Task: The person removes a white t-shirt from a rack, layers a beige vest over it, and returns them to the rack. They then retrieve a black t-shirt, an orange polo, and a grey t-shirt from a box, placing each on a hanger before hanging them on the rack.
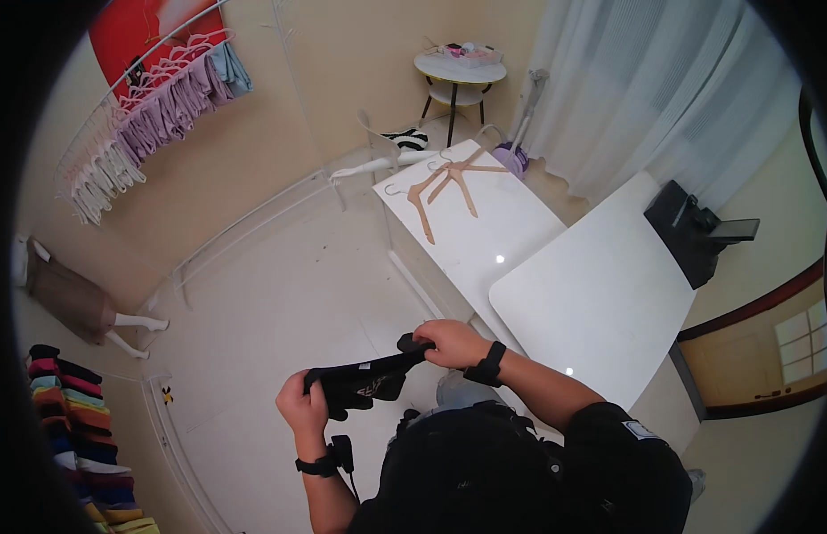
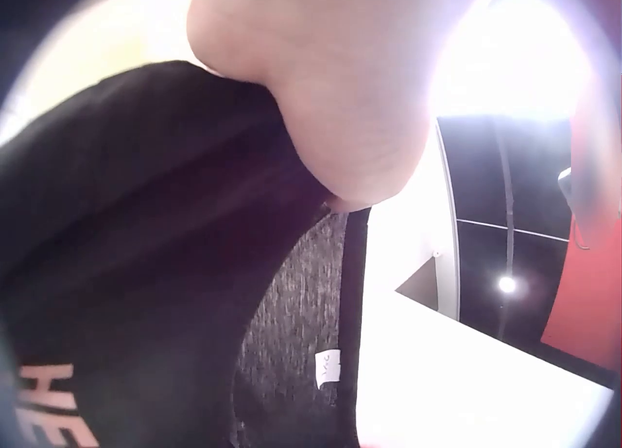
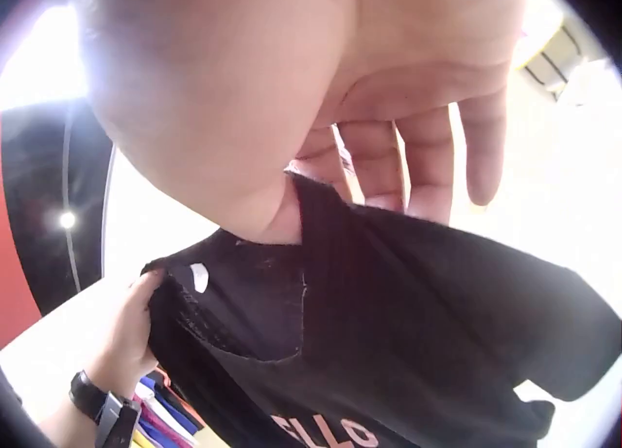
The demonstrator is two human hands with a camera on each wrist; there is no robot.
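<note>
A black T-shirt [image 1: 364, 377] with light lettering and a small white neck label hangs stretched between both hands. My left hand [image 1: 304, 405] grips one shoulder of it beside the neckline; the left wrist view shows that hand [image 2: 340, 88] over the black fabric [image 2: 146, 205]. At the other shoulder, my right hand [image 1: 452, 343] pinches the cloth. Seen from the right wrist, the thumb of this hand [image 3: 321, 108] presses the shirt [image 3: 418, 292] near the collar against the fingers, which extend behind it.
Wooden hangers [image 1: 422, 205] lie on a white table [image 1: 520, 233], next to a second white table [image 1: 591, 294]. Clothes on hangers [image 1: 169, 107] line a wall rack. Folded clothes [image 1: 80, 427] are stacked at lower left near a mannequin [image 1: 71, 289]. A round side table [image 1: 458, 68] stands at the back.
</note>
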